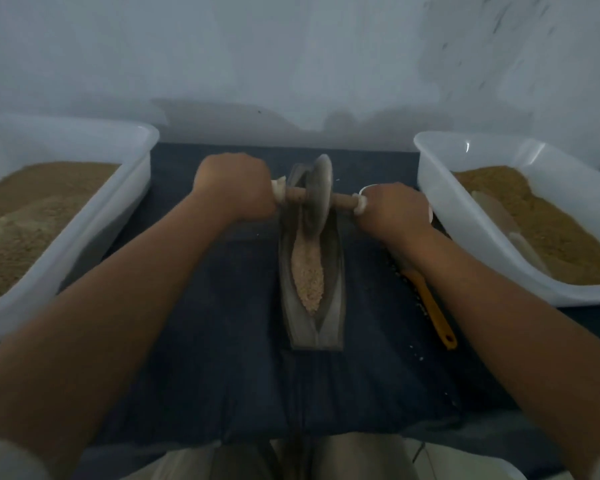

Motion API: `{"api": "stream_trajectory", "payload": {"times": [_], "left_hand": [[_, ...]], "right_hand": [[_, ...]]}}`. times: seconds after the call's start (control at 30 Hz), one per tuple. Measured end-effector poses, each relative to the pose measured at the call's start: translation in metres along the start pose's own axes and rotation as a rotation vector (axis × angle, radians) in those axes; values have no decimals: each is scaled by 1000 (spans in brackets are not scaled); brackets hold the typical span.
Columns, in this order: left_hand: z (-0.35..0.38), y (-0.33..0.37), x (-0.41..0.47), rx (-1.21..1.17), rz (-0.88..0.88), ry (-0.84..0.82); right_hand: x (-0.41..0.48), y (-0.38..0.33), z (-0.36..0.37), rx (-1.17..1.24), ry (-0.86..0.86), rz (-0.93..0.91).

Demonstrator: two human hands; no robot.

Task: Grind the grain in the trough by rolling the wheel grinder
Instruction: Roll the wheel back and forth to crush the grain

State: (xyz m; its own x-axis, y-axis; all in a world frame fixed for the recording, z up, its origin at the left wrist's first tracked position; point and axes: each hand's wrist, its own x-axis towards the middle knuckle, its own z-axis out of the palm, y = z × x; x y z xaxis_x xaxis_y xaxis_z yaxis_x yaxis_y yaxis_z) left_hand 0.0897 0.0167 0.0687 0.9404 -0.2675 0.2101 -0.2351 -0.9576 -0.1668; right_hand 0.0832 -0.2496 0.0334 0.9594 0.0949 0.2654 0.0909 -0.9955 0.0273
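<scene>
A narrow boat-shaped metal trough (333, 306) lies lengthwise on the dark cloth in front of me. Pale crushed grain (309, 271) fills its middle and near part. The grey wheel grinder (317, 194) stands on edge at the far end of the trough, on a wooden axle (342, 199) that runs left to right. My left hand (234, 188) grips the axle's left end. My right hand (394, 209) grips the axle's right end. Both fists are curled tight round the handle ends.
A white plastic tub (132, 188) heaped with brown meal stands at the left. A second white tub (471, 237) with brown meal and a pale scoop (499, 216) stands at the right. An orange-handled tool (433, 313) lies under my right forearm. A white wall rises behind.
</scene>
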Motion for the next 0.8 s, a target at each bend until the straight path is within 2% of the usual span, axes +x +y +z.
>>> {"api": "stream_trajectory", "payload": {"times": [0.1, 0.23, 0.3, 0.4, 0.6, 0.73, 0.8], "left_hand": [[-9, 1, 3, -9, 45, -70], [12, -12, -66, -104, 144, -134], [21, -16, -93, -135, 143, -127], [25, -13, -80, -173, 99, -127], [17, -10, 8, -133, -37, -128], [31, -9, -39, -148, 11, -119], [35, -13, -79, -130, 75, -32]], "right_hand": [[-16, 0, -1, 9, 0, 14], [-75, 12, -6, -9, 49, -140], [-94, 14, -9, -55, 128, -245], [-74, 8, -10, -139, 217, -212], [3, -6, -16, -127, 86, -30], [-34, -4, -24, -81, 3, -92], [-72, 5, -24, -25, -79, -194]]}}
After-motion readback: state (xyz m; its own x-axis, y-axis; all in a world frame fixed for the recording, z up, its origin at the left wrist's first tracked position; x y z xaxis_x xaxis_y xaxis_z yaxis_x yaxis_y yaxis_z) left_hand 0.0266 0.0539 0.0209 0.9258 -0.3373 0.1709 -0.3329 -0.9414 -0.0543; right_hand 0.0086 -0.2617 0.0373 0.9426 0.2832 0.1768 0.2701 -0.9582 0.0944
